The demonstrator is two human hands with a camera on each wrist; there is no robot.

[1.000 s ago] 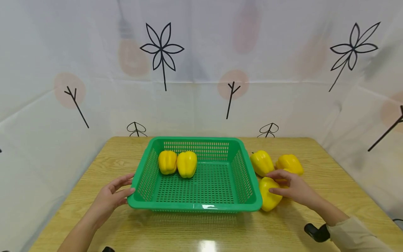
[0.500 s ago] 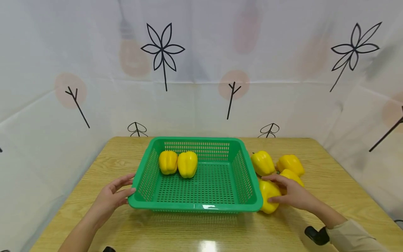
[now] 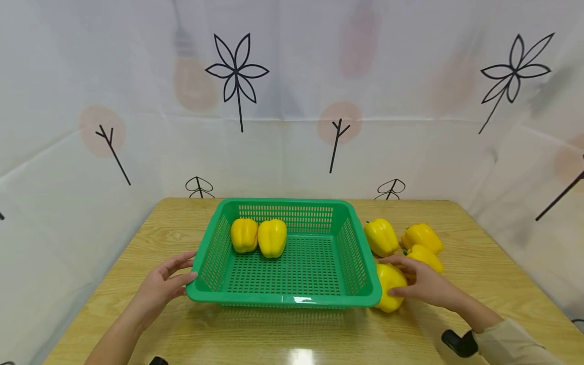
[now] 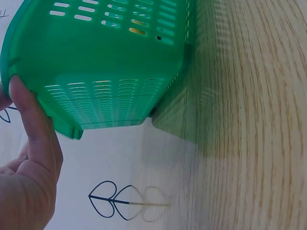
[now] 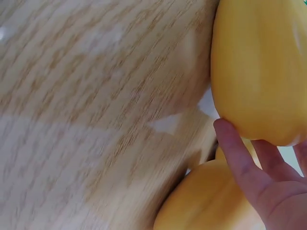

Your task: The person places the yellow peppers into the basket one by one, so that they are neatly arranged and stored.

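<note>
A green plastic basket (image 3: 284,299) sits mid-table with two yellow bell peppers (image 3: 272,238) inside at its left. My left hand (image 3: 159,289) is at the basket's left side, fingertips touching the rim; in the left wrist view a fairly straight digit of the left hand (image 4: 38,139) meets the green wall. Over on the right, my right hand (image 3: 422,281) has its thumb and fingertips against the end of another yellow bell pepper (image 3: 390,291) beside the basket. In the right wrist view its fingers (image 5: 240,158) reach to this pepper's lower end (image 5: 261,72), fairly straight, not wrapped round it.
Behind the right hand lie more yellow bell peppers: one by the basket's right wall (image 3: 382,237), one farther right (image 3: 422,238) and one partly covered by the hand (image 3: 426,257). The wooden table (image 3: 255,339) ends at a patterned white cloth (image 3: 283,157).
My right hand has shifted slightly left and toward me, and the pepper at its fingertips has turned and slid a little nearer me. The left hand and basket stay put.
</note>
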